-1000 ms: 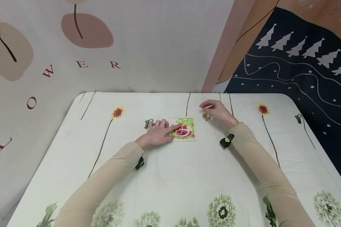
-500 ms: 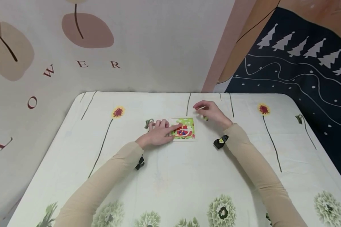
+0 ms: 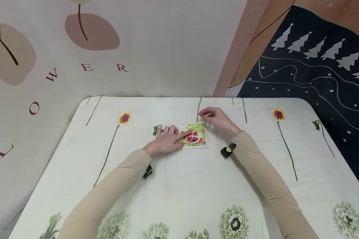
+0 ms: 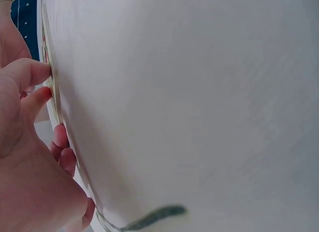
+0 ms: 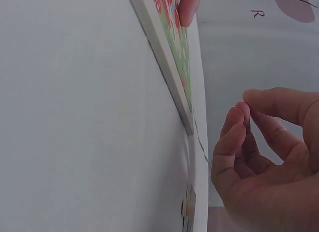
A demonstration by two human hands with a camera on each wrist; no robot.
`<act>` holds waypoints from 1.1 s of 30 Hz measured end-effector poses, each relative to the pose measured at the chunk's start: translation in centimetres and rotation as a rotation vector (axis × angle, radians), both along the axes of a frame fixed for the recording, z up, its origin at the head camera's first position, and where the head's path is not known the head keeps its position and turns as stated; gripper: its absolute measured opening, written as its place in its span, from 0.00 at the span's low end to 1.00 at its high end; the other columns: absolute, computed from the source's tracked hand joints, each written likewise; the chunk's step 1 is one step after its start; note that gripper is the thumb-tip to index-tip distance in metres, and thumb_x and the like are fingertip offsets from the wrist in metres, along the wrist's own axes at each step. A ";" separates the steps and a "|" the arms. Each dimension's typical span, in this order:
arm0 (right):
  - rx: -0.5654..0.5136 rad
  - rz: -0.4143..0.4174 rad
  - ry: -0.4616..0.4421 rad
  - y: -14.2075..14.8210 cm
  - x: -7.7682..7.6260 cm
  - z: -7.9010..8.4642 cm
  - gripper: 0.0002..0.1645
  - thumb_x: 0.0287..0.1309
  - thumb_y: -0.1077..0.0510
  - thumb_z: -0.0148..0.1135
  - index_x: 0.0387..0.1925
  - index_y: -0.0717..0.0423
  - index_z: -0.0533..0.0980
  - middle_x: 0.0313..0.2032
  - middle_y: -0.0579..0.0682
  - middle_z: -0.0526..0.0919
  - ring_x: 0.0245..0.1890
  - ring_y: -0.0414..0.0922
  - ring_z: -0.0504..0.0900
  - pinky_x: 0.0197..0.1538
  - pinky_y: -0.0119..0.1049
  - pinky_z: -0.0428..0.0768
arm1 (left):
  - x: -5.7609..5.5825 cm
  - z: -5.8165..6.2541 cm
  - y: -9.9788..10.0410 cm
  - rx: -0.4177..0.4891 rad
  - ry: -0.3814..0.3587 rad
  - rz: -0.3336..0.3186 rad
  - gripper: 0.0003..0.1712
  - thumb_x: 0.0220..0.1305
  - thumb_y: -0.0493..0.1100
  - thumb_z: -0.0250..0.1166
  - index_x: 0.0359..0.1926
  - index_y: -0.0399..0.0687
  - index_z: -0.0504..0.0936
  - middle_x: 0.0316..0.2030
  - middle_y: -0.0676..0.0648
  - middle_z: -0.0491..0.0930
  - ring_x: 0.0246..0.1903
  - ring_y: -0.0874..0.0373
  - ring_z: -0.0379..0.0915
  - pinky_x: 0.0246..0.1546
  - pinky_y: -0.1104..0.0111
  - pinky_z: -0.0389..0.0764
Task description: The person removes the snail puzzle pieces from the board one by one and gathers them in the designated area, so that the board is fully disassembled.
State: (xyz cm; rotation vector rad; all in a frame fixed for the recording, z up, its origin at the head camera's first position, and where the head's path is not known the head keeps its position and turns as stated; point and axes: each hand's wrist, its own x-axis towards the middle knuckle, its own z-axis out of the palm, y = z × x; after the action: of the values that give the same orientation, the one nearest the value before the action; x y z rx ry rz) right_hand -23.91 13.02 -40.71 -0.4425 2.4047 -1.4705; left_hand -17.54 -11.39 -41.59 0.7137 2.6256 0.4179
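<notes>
A small square picture puzzle (image 3: 199,128) with a green background and red and blue picture lies on the white cloth. My left hand (image 3: 166,141) rests at its left side, its straight index finger pressing on the picture and the thumb at the near corner. In the left wrist view, other fingertips touch the puzzle's edge (image 4: 57,105). My right hand (image 3: 216,119) hovers just beyond the puzzle's far right corner, fingers loosely bent, with no object visible between the fingertips. Below it in the right wrist view, a small thick colourful piece (image 5: 187,209) lies on the cloth.
The table (image 3: 185,186) is covered by a white cloth printed with flowers and stems. A pale printed wall hanging (image 3: 167,49) rises behind its far edge, and a dark one with white trees (image 3: 311,66) stands at the right.
My right hand has moved left from above the small colourful piece toward the puzzle's far corner, hiding the piece in the head view. The left hand stays in place.
</notes>
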 end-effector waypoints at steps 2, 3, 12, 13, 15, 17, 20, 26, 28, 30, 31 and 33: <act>0.002 0.020 0.005 -0.2 0.1 0.0 0.16 0.64 0.66 0.56 0.52 0.66 0.76 0.49 0.61 0.78 0.44 0.53 0.77 0.42 0.37 0.72 | 0.0 0.0 0.0 -0.001 -0.001 0.000 0.33 0.71 0.56 0.52 0.74 0.71 0.56 0.42 0.49 0.57 0.46 0.49 0.50 0.52 0.45 0.46; 0.001 0.029 0.003 -0.3 0.1 0.0 0.16 0.64 0.66 0.56 0.52 0.66 0.76 0.49 0.62 0.78 0.45 0.53 0.77 0.43 0.38 0.72 | 0.0 0.0 0.0 0.000 -0.001 0.000 0.33 0.71 0.56 0.52 0.74 0.71 0.56 0.42 0.49 0.57 0.46 0.49 0.50 0.51 0.45 0.46; 0.070 0.090 -0.015 -1.7 0.1 0.1 0.15 0.64 0.67 0.55 0.51 0.65 0.78 0.47 0.59 0.79 0.46 0.51 0.75 0.50 0.40 0.71 | 0.1 -0.1 -0.1 0.009 0.003 0.001 0.32 0.70 0.55 0.52 0.74 0.72 0.56 0.42 0.49 0.58 0.47 0.50 0.50 0.51 0.46 0.46; 0.080 0.098 -0.009 -1.8 0.0 0.0 0.15 0.63 0.68 0.55 0.51 0.65 0.78 0.47 0.59 0.79 0.47 0.51 0.75 0.51 0.41 0.71 | 0.1 -0.1 -0.1 0.010 0.003 -0.001 0.32 0.70 0.55 0.52 0.74 0.71 0.56 0.42 0.49 0.58 0.47 0.50 0.50 0.50 0.46 0.46; 0.105 0.111 0.006 -2.1 0.0 -0.1 0.15 0.63 0.68 0.56 0.50 0.65 0.78 0.47 0.59 0.79 0.47 0.51 0.75 0.53 0.42 0.71 | 0.1 -0.1 -0.1 0.011 0.007 -0.005 0.33 0.70 0.55 0.52 0.74 0.70 0.57 0.42 0.49 0.58 0.46 0.49 0.51 0.50 0.46 0.47; 0.133 0.125 0.022 -2.3 0.0 -0.1 0.14 0.63 0.67 0.56 0.50 0.65 0.79 0.46 0.58 0.80 0.47 0.51 0.75 0.54 0.43 0.71 | 0.1 0.0 0.0 0.010 0.009 -0.007 0.33 0.70 0.55 0.52 0.74 0.70 0.57 0.41 0.48 0.57 0.46 0.49 0.51 0.50 0.46 0.47; 0.162 0.147 0.032 -2.6 0.0 -0.2 0.14 0.63 0.67 0.57 0.49 0.64 0.79 0.47 0.58 0.81 0.47 0.51 0.76 0.53 0.43 0.71 | 0.1 0.1 0.0 0.007 0.010 -0.008 0.33 0.70 0.55 0.53 0.74 0.69 0.57 0.41 0.48 0.57 0.45 0.49 0.51 0.50 0.46 0.48; 0.185 0.211 0.039 -3.1 -0.1 -0.2 0.14 0.63 0.67 0.56 0.49 0.63 0.80 0.47 0.56 0.81 0.43 0.48 0.74 0.48 0.40 0.70 | 0.0 0.0 0.0 0.015 0.014 -0.017 0.32 0.70 0.54 0.53 0.74 0.69 0.58 0.40 0.49 0.57 0.44 0.49 0.51 0.49 0.46 0.48; 0.184 0.234 0.040 -3.2 -0.2 -0.3 0.14 0.63 0.67 0.56 0.48 0.63 0.80 0.47 0.55 0.81 0.42 0.47 0.73 0.47 0.38 0.70 | 0.0 0.0 0.0 0.013 0.014 -0.018 0.32 0.70 0.54 0.52 0.74 0.69 0.57 0.40 0.49 0.57 0.45 0.49 0.51 0.49 0.46 0.48; 0.178 0.257 0.037 -3.3 -0.4 -0.3 0.14 0.63 0.68 0.56 0.48 0.63 0.80 0.47 0.55 0.81 0.40 0.47 0.73 0.46 0.38 0.69 | 0.0 0.0 -0.1 0.010 0.013 -0.018 0.32 0.70 0.54 0.52 0.74 0.69 0.57 0.40 0.48 0.57 0.45 0.49 0.51 0.50 0.46 0.48; 0.173 0.271 0.036 -3.3 -0.4 -0.3 0.14 0.63 0.68 0.55 0.48 0.63 0.80 0.48 0.55 0.81 0.41 0.47 0.73 0.46 0.38 0.69 | 0.0 0.0 0.0 0.007 0.010 -0.017 0.32 0.71 0.54 0.52 0.74 0.69 0.57 0.41 0.48 0.57 0.45 0.49 0.51 0.50 0.45 0.47; 0.165 0.297 0.033 -3.3 -0.4 -0.3 0.14 0.63 0.69 0.55 0.48 0.64 0.80 0.49 0.56 0.80 0.43 0.47 0.73 0.47 0.39 0.69 | 0.1 0.1 -0.1 0.006 0.007 -0.015 0.32 0.71 0.54 0.52 0.74 0.69 0.57 0.41 0.48 0.57 0.45 0.49 0.51 0.51 0.45 0.47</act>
State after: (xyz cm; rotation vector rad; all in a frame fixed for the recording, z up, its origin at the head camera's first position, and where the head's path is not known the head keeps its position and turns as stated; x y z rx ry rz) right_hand -24.35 9.67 -41.03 -0.7513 2.3375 -1.1375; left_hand -17.48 -11.45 -41.46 0.7372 2.6252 0.4193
